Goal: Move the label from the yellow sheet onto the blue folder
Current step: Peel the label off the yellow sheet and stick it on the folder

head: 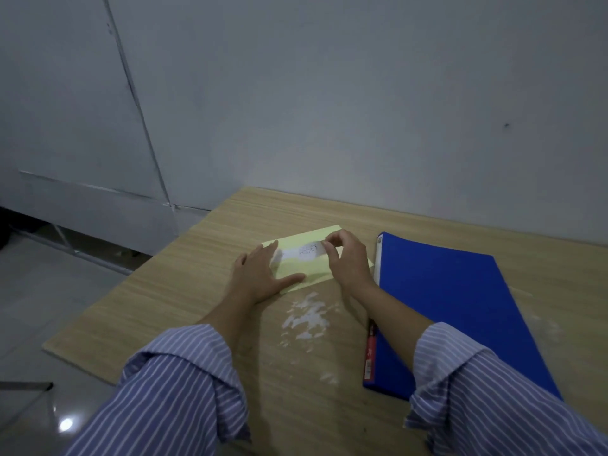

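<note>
Because a label only peels cleanly if its backing cannot slide, the left hand [260, 276] lies flat and spread on the near-left part of the yellow sheet [304, 269], its fingers [289, 278] released and splayed, pinning the paper to the counter [197, 258] rather than gripping anything. The label [304, 252], a pale strip with dark handwriting, is on the sheet's upper half, between the two hands. The right hand [348, 258] arches over the label's right end with its fingertips [329, 246] drawn together there, which looks like a pinch at the corner to start a peel; the picture is soft at that spot, so whether the edge is already lifted or merely being picked at I cannot tell. The blue folder [460, 307] lies closed and flat just to the right of the sheet, close beside the right wrist, its spine edge toward the sheet, so the carry should be a short sideways move once the strip comes free. A red pen-like object [370, 352] rests along the folder's near-left edge. White scuffed patches [307, 319] mark the counter just in front of the sheet. Striped sleeves [184, 383] are rolled back from both forearms, keeping cuffs clear of any sticky side.
</note>
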